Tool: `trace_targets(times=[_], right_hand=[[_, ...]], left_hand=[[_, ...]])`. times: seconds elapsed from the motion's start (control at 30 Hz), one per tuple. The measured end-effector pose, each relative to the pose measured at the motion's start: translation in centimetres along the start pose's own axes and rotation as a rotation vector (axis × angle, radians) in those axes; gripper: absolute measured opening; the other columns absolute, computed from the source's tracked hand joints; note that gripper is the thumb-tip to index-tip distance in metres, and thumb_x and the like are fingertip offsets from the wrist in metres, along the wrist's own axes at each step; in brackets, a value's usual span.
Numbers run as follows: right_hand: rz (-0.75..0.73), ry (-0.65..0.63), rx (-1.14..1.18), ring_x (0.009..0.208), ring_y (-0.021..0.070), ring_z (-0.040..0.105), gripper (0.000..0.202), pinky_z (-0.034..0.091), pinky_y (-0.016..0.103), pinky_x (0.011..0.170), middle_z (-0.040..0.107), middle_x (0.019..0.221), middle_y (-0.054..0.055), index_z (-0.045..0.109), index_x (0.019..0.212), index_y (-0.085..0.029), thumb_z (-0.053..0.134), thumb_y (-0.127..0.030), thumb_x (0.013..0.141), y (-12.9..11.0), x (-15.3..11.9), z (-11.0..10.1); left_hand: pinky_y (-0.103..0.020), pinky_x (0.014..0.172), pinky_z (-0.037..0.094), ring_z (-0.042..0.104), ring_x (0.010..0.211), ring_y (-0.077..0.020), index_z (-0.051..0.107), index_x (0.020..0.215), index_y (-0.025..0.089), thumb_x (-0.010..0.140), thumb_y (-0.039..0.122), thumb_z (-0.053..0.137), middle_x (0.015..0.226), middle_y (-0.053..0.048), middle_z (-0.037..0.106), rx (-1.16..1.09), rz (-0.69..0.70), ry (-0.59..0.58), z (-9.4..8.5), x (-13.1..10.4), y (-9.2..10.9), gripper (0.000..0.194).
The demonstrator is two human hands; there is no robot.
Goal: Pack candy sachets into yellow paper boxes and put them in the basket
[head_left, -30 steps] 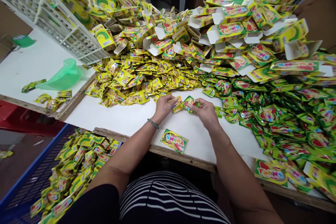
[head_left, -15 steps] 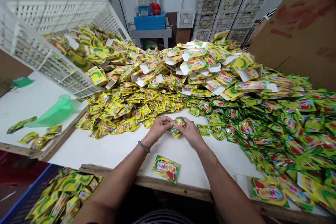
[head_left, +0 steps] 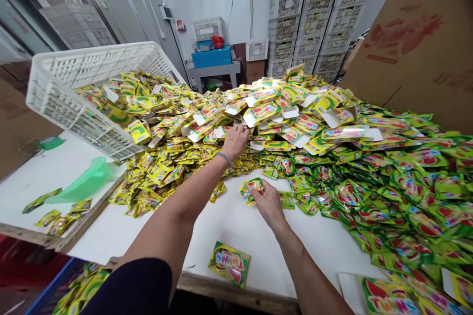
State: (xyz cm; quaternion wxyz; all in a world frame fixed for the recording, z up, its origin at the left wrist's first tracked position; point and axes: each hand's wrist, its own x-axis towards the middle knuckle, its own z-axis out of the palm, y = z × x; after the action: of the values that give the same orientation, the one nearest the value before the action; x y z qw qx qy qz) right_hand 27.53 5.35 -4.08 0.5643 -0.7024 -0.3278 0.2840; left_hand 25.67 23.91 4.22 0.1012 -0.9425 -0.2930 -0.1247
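My left hand (head_left: 235, 142) is stretched forward to the front of the heap of small printed cartons (head_left: 264, 110). Its fingers are curled on one carton there, and the fingertips are partly hidden. Nearer to me, my right hand (head_left: 269, 201) pinches small candy packets (head_left: 252, 190), green and yellow, just above the white tabletop (head_left: 236, 226). Beside that hand a single green packet (head_left: 286, 200) lies flat. A closed "TWINS" carton (head_left: 229, 263) rests by the table's front edge.
Yellow packets (head_left: 155, 177) are heaped at left, green packets (head_left: 369, 192) at right. A tipped white basket (head_left: 84, 108) spills cartons onto the table. A green scoop (head_left: 83, 182) lies left. Flattish cartons (head_left: 388, 298) sit front right, below a big cardboard box (head_left: 414, 59).
My left hand has let go of the packets and reached forward to the carton heap. My right hand keeps the packets in nearly the same place. The view has tilted up slightly.
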Motion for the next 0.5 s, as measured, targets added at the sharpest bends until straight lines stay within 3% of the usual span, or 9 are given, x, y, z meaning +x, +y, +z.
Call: trace_targets(times=[0.13,0.23,0.3,0.37,0.5], right_hand=[[-0.015,0.077,0.035,0.072,0.0246,0.063,0.031,0.050,0.034,0.068,0.069,0.073,0.005,0.063,0.081,-0.023,0.062,-0.052,0.072,0.1,0.4,-0.4],[0.004,0.098,0.186,0.082,0.0256,0.064,0.041,0.051,0.037,0.075,0.071,0.087,0.008,0.063,0.094,-0.020,0.065,-0.053,0.071,0.2,0.6,-0.8],[0.028,0.055,0.368,0.082,0.0241,0.065,0.047,0.053,0.036,0.073,0.071,0.093,0.008,0.061,0.102,-0.020,0.067,-0.053,0.069,0.4,0.7,-1.0],[0.031,-0.004,0.492,0.080,0.0216,0.066,0.050,0.054,0.034,0.070,0.071,0.096,0.007,0.059,0.108,-0.021,0.069,-0.051,0.069,0.7,0.8,-1.0],[-0.010,-0.082,0.343,0.076,0.0184,0.065,0.051,0.055,0.031,0.067,0.070,0.095,0.003,0.061,0.108,-0.022,0.071,-0.052,0.068,1.7,0.9,-0.7]], left_hand=[[-0.038,0.094,0.041,0.054,0.107,-0.0259,0.062,0.107,0.016,0.084,0.010,0.046,0.114,-0.015,0.061,-0.352,-0.095,0.200,-0.2,-4.1,0.2,0.029],[-0.033,0.089,0.045,0.059,0.096,-0.0210,0.060,0.103,0.019,0.081,0.020,0.056,0.103,-0.008,0.065,-0.826,-0.375,0.330,-0.3,-9.1,0.8,0.022],[-0.030,0.080,0.048,0.061,0.086,-0.0178,0.059,0.098,0.018,0.077,0.029,0.064,0.093,-0.006,0.066,-1.229,-0.577,0.261,0.0,-12.4,1.3,0.025],[-0.026,0.073,0.049,0.062,0.079,-0.0146,0.058,0.101,0.018,0.067,0.030,0.073,0.092,-0.004,0.067,-1.571,-0.716,0.110,0.4,-15.2,1.6,0.039],[-0.022,0.064,0.049,0.062,0.073,-0.0119,0.060,0.113,0.021,0.051,0.017,0.079,0.095,-0.002,0.068,-1.838,-0.780,-0.191,1.4,-18.4,1.2,0.064]])
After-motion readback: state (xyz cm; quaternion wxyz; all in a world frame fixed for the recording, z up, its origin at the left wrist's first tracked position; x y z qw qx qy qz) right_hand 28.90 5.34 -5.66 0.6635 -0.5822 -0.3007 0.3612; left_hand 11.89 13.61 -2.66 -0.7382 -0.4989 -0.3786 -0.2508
